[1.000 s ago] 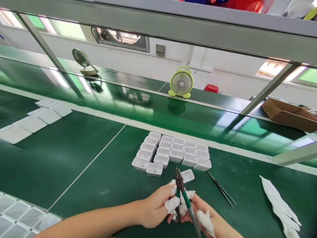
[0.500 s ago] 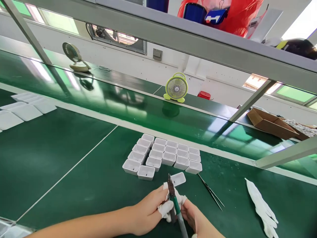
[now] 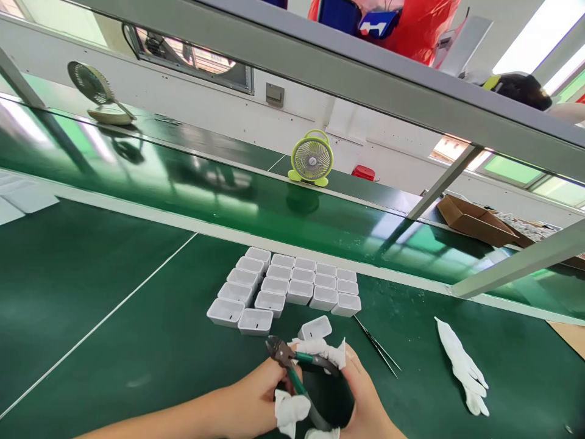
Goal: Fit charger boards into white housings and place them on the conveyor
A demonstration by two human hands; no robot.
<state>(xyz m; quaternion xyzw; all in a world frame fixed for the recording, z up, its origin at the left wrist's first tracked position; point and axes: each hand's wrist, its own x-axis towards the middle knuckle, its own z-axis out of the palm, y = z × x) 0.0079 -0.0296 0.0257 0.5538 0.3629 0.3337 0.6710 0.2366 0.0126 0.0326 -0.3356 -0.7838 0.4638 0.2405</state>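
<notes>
Pliers (image 3: pixel 298 383) in R grip (image 3: pixel 365 393), nr L grip (image 3: pixel 256 399)

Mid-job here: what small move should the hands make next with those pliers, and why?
I'd probably ease the left hand back from the head of the pliers before squeezing: the handles stand spread wide, and that hand sits right beside the head. I can't make out anything between the jaws.

A workshop – green bench (image 3: pixel 137 317), pliers (image 3: pixel 296 379), rows of white tubs (image 3: pixel 299 299).
</notes>
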